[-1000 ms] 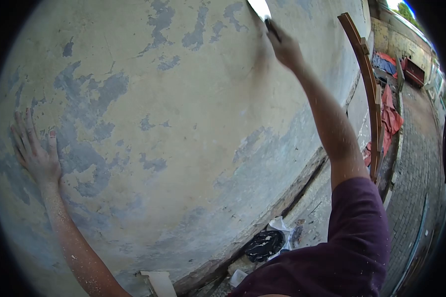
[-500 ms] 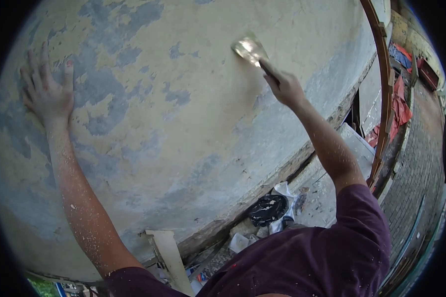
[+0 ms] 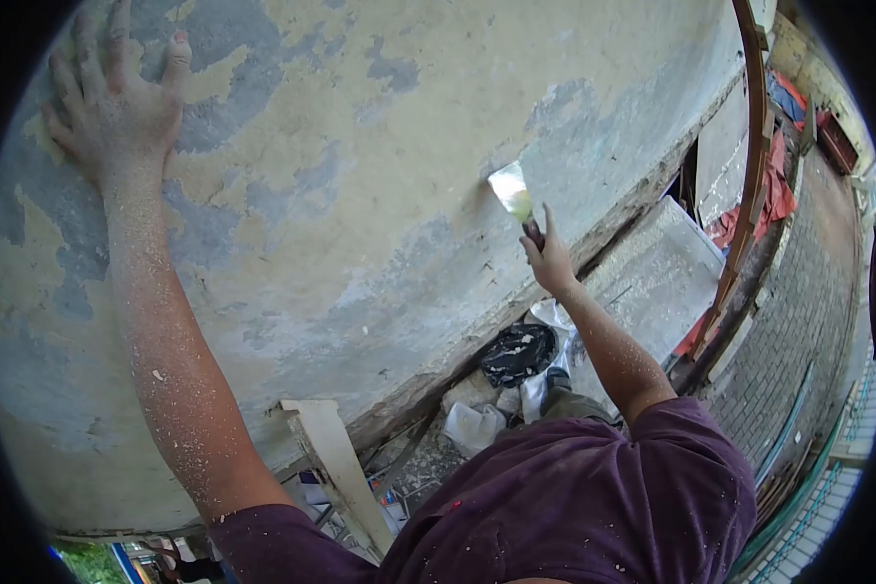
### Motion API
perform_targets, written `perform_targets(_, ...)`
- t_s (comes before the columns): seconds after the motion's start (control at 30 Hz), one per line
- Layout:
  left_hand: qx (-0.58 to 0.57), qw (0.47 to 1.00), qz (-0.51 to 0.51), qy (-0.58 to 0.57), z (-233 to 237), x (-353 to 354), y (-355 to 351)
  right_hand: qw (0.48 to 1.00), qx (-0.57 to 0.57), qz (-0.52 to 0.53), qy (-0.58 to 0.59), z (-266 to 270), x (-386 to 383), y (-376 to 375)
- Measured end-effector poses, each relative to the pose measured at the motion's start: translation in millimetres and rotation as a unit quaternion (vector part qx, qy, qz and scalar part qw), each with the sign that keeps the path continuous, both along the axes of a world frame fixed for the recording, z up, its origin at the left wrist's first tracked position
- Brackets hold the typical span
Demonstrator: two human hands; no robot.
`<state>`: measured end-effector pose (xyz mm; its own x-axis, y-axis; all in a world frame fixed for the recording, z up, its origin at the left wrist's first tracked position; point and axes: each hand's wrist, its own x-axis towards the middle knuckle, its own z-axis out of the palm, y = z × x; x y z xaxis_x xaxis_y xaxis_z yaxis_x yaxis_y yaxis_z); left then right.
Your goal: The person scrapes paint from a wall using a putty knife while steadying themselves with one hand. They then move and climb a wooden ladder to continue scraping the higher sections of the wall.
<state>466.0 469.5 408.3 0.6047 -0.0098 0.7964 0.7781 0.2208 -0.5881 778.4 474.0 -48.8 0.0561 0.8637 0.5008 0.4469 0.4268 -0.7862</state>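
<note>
My left hand (image 3: 127,112) lies flat on the wall (image 3: 302,263) at the upper left, fingers spread, with pale dust on the hand and forearm. In my right hand (image 3: 552,261) is a scraper (image 3: 512,195) with a wide, shiny metal blade and a dark handle. Its blade is at the wall surface, right of the middle; whether the edge touches cannot be made out. Around it the wall has patchy cream paint with grey areas showing where the paint is gone. The palm side of my right hand is partly hidden.
Below the wall are a black plastic-lined container (image 3: 519,354), a white bag (image 3: 474,428) and a pale dusty board (image 3: 657,282). A pale upright piece (image 3: 333,457) stands near my left arm. A brown curved beam (image 3: 749,175) runs along the right, beside red sheeting (image 3: 777,195) and brick paving (image 3: 798,331).
My right hand has brought the scraper down the wall, and its forefinger now points outward. The view has shifted, and my left hand stays flat on the wall.
</note>
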Motion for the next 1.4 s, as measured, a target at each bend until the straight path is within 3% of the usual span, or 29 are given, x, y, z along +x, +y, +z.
perform_targets(0.07, -0.003, 1.0, -0.012, 0.015, -2.7, -0.9, 0.6, 0.941, -0.201, 0.083, 0.258, -9.5, -9.7, 9.2)
perform_targets(0.1, 0.005, 1.0, -0.017, 0.013, -1.7, -2.7, 2.4, 0.927, -0.185, 0.11, 0.306, 14.5, -15.8, 5.3)
perform_targets(0.17, 0.017, 1.0, -0.023, 0.012, -1.5, -4.9, 1.2, 0.926, -0.192, 0.115, 0.303, 37.1, -27.3, 2.5)
perform_targets(0.2, 0.05, 0.996, 0.067, -0.007, -2.4, -4.2, 0.2, 0.927, -0.19, 0.115, 0.304, 28.8, -29.7, 1.4)
perform_targets(0.23, 0.082, 0.984, 0.157, -0.027, -3.8, -3.4, -0.4, 0.891, -0.246, 0.159, 0.346, 12.0, -31.3, 0.1)
perform_targets(0.27, 0.084, 0.983, 0.158, -0.029, -4.9, -1.4, -0.2, 0.85, -0.299, 0.203, 0.383, -5.2, -36.8, 0.0)
perform_targets(0.37, 0.09, 0.977, 0.18, -0.066, -8.2, 0.8, 2.4, 0.904, -0.336, 0.094, 0.249, -38.9, -84.8, -10.8)
perform_targets(0.43, 0.106, 0.981, 0.149, -0.068, -5.4, -1.8, 7.1, 0.948, -0.23, 0.068, 0.21, -11.5, -114.1, 12.4)
perform_targets(0.5, 0.114, 0.981, 0.15, -0.045, 0.6, -7.5, 9.1, 0.966, -0.078, 0.087, 0.229, 60.7, -129.4, 35.7)
perform_targets(0.57, 0.11, 0.981, 0.158, -0.03, -1.9, -8.5, 8.1, 0.964, -0.123, 0.094, 0.214, 137.2, -120.8, 30.6)
perform_targets(0.67, 0.053, 0.973, 0.207, -0.092, -0.8, -5.6, 5.6, 0.968, -0.195, 0.1, 0.121, 86.1, -98.6, 17.2)
perform_targets(0.73, 0.155, 0.98, 0.123, -0.001, 4.5, -14.7, 17.1, 0.956, -0.267, 0.071, 0.102, -5.2, -95.5, -3.1)
perform_targets(0.77, 0.152, 0.98, 0.128, -0.002, 1.9, -16.3, 12.9, 0.937, -0.327, 0.07, 0.098, -14.9, -97.2, -11.6)
perform_targets(0.83, 0.17, 0.97, 0.171, 0.023, 3.7, -14.0, 9.8, 0.94, -0.306, 0.072, 0.129, -26.0, -104.1, -0.2)
perform_targets(0.97, 0.004, 0.97, 0.234, -0.066, -0.3, -17.7, 1.9, 0.963, -0.2, 0.09, 0.156, 101.1, -109.8, 5.9)
perform_targets(1.03, 0.087, 0.995, 0.046, -0.012, -12.2, -4.5, 7.9, 0.964, -0.213, 0.087, 0.132, 86.3, -94.2, 22.0)
perform_targets(1.07, 0.081, 0.996, 0.043, -0.013, -19.6, 1.4, 7.3, 0.963, -0.223, 0.093, 0.115, 71.7, -92.0, 21.2)
perform_targets(1.13, 0.12, 0.99, 0.076, -0.004, -20.7, 5.2, 1.6, 0.932, -0.322, 0.07, 0.149, -29.9, -56.9, 10.2)
perform_targets(1.17, 0.128, 0.988, 0.082, -0.008, -16.0, 2.6, -0.6, 0.93, -0.341, 0.052, 0.131, -62.6, -50.7, 10.1)
perform_targets(1.2, 0.101, 0.982, 0.161, -0.016, -11.9, -1.4, -3.3, 0.925, -0.361, 0.035, 0.109, -78.7, -45.3, 11.3)
perform_targets(1.33, 0.038, 0.918, 0.39, -0.069, -7.4, -38.1, -6.4, 0.921, -0.343, 0.034, 0.181, -61.1, -51.9, 8.4)
perform_targets(1.4, 0.008, 0.856, 0.504, -0.111, -1.0, -44.9, 5.5, 0.937, -0.242, 0.079, 0.24, -10.0, -65.7, 24.4)
